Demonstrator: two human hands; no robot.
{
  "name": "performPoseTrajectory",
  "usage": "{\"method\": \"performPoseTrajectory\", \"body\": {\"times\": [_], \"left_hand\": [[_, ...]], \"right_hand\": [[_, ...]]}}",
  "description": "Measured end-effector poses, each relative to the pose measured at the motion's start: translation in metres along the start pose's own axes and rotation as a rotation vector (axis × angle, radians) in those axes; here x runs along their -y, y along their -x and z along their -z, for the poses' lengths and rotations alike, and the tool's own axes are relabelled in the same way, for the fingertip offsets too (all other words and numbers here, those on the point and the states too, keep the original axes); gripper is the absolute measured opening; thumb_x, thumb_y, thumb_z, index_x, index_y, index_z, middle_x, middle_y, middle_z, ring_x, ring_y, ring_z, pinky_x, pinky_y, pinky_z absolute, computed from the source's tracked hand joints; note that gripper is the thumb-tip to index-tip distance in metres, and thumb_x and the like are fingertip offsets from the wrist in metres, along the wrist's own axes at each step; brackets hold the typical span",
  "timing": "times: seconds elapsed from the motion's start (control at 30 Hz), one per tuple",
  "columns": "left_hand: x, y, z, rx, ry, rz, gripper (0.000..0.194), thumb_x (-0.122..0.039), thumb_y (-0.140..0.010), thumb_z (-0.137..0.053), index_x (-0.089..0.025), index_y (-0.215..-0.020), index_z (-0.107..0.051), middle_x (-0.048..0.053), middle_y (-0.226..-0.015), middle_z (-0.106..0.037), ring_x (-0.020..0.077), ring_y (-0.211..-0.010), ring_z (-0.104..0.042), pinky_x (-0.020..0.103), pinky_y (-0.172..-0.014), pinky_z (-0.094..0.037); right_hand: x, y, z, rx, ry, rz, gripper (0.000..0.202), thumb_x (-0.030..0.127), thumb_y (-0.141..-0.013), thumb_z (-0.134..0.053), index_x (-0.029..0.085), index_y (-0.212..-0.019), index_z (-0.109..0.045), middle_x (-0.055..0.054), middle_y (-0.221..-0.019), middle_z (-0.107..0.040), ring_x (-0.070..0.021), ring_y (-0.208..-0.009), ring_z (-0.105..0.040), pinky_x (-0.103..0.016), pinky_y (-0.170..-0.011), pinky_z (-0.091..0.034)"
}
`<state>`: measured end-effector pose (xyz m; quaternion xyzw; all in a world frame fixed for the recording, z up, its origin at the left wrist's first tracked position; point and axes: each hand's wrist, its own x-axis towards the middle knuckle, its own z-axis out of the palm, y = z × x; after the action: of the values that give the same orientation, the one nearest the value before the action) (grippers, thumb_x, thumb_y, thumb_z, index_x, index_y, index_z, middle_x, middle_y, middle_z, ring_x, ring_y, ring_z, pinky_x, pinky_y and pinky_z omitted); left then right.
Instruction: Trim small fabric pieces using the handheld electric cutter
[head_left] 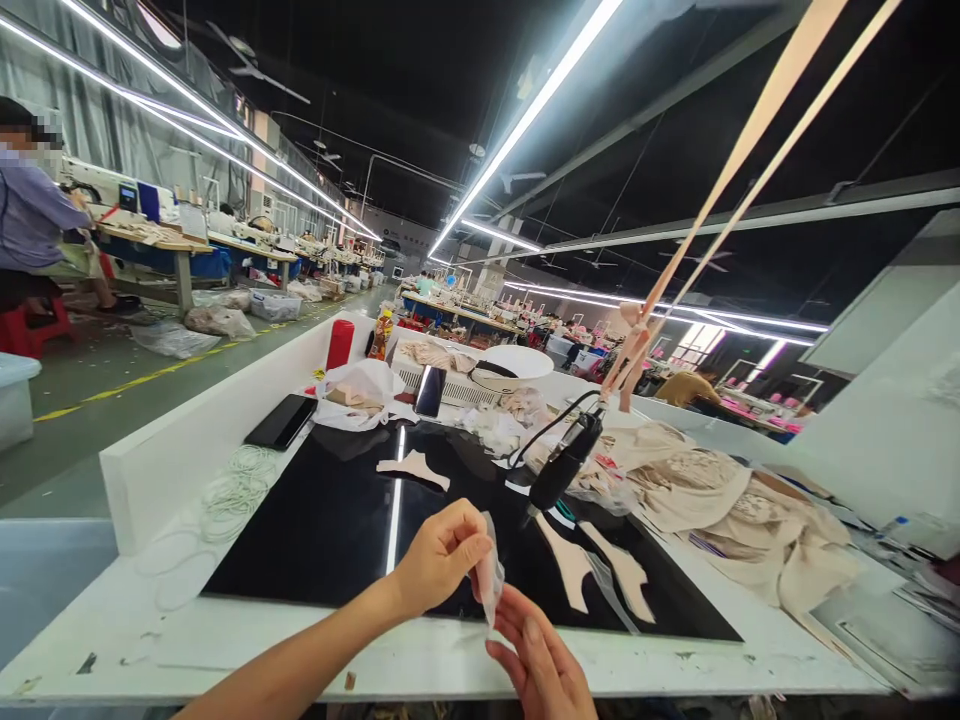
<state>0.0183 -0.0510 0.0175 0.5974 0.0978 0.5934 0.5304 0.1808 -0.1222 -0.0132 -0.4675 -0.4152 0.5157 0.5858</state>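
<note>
My left hand (444,558) pinches a small piece of beige fabric with translucent film (491,575) between thumb and fingers, above the front edge of a black glossy board (330,540). My right hand (544,655) is at the lower edge of this piece, its fingers curled around the film. Flat on the board lie a beige cut fabric piece (415,468) farther back, and two more beige cut pieces, one (568,565) beside the other (621,572), with a clear strip (609,590) between them. The held piece's shape is partly hidden by my fingers.
A black handheld tool (566,462) hangs from beige straps over the board. Beige fabric (720,490) is heaped at right. At left lie coiled pale cords (238,490) and a black flat device (282,422). A phone (430,391) stands behind. A person (34,215) sits far left.
</note>
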Motion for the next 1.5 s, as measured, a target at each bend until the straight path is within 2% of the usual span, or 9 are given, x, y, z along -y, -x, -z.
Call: {"method": "performPoseTrajectory", "body": {"times": [0.13,0.27,0.43,0.53,0.67,0.83,1.1,1.27,1.5], "left_hand": [[0.0,0.003,-0.001,0.026,-0.025,0.015,0.044,-0.059,-0.098,-0.062,-0.02,-0.082,-0.047,-0.001,-0.054,-0.063,0.012,-0.046,-0.059,0.022,-0.052,-0.046],[-0.002,0.006,0.001,0.014,-0.057,0.056,0.05,-0.064,-0.094,-0.065,-0.019,-0.079,-0.049,0.0,-0.057,-0.064,0.0119,-0.05,-0.06,0.022,-0.054,-0.045],[0.003,0.003,0.003,-0.074,-0.053,0.184,0.05,-0.069,-0.096,-0.055,-0.021,-0.086,-0.045,-0.001,-0.061,-0.063,0.0127,-0.047,-0.062,0.021,-0.048,-0.048],[0.007,-0.001,0.004,-0.127,-0.046,0.304,0.048,-0.068,-0.093,-0.059,-0.022,-0.097,-0.045,-0.003,-0.075,-0.063,0.0134,-0.048,-0.065,0.021,-0.042,-0.049],[0.009,-0.002,0.004,-0.133,-0.065,0.462,0.063,-0.071,-0.08,-0.072,-0.022,-0.114,-0.051,0.002,-0.098,-0.062,0.0144,-0.054,-0.069,0.021,-0.037,-0.049],[0.007,0.001,0.0,-0.084,-0.147,0.638,0.048,-0.058,-0.081,-0.074,-0.015,-0.095,-0.059,0.001,-0.07,-0.066,0.0116,-0.047,-0.061,0.019,-0.042,-0.047],[0.0,-0.002,0.004,-0.178,-0.267,0.608,0.031,-0.046,-0.085,-0.07,-0.018,-0.082,-0.058,-0.001,-0.066,-0.065,0.0084,-0.047,-0.054,0.019,-0.047,-0.037],[0.003,-0.004,0.01,-0.222,-0.34,0.594,0.03,-0.047,-0.087,-0.065,-0.018,-0.083,-0.059,-0.001,-0.066,-0.064,0.0093,-0.047,-0.053,0.02,-0.047,-0.039],[0.008,-0.002,0.023,-0.267,-0.502,0.592,0.017,-0.036,-0.09,-0.057,-0.02,-0.097,-0.059,-0.003,-0.075,-0.065,0.0117,-0.053,-0.056,0.02,-0.047,-0.038]], "right_hand": [[-0.004,-0.012,-0.017,0.046,-0.032,0.041,0.061,0.075,-0.073,-0.077,0.021,-0.101,-0.079,-0.013,-0.097,-0.076,-0.0295,-0.093,-0.072,-0.04,-0.082,-0.059],[-0.006,-0.024,-0.018,0.102,0.01,0.108,0.05,0.069,-0.071,-0.082,0.02,-0.078,-0.074,-0.006,-0.077,-0.069,-0.0208,-0.074,-0.064,-0.032,-0.074,-0.055],[0.008,-0.035,-0.016,0.114,0.098,0.186,0.043,0.064,-0.08,-0.078,0.021,-0.083,-0.071,0.0,-0.073,-0.061,-0.0164,-0.07,-0.055,-0.026,-0.069,-0.049],[0.016,-0.039,-0.016,0.136,0.137,0.195,0.044,0.065,-0.081,-0.076,0.022,-0.082,-0.07,0.001,-0.067,-0.058,-0.0161,-0.063,-0.052,-0.026,-0.063,-0.047],[0.019,-0.045,-0.013,0.16,0.162,0.171,0.045,0.066,-0.079,-0.076,0.022,-0.081,-0.069,0.002,-0.064,-0.056,-0.0148,-0.056,-0.049,-0.025,-0.055,-0.044],[0.016,-0.051,-0.009,0.184,0.156,0.127,0.047,0.066,-0.08,-0.075,0.02,-0.079,-0.068,0.004,-0.057,-0.052,-0.0124,-0.052,-0.046,-0.024,-0.052,-0.042],[0.012,-0.059,-0.006,0.174,0.119,0.079,0.052,0.07,-0.081,-0.072,0.025,-0.105,-0.059,0.007,-0.064,-0.05,-0.0088,-0.043,-0.036,-0.02,-0.038,-0.034],[0.009,-0.072,0.002,0.229,0.366,0.126,0.044,0.067,-0.085,-0.067,0.024,-0.091,-0.066,0.005,-0.066,-0.049,-0.0084,-0.045,-0.034,-0.02,-0.039,-0.028],[0.005,-0.1,0.004,0.295,0.578,0.301,0.037,0.058,-0.09,-0.065,0.024,-0.085,-0.076,-0.004,-0.077,-0.066,-0.0187,-0.067,-0.057,-0.027,-0.061,-0.045]]}}
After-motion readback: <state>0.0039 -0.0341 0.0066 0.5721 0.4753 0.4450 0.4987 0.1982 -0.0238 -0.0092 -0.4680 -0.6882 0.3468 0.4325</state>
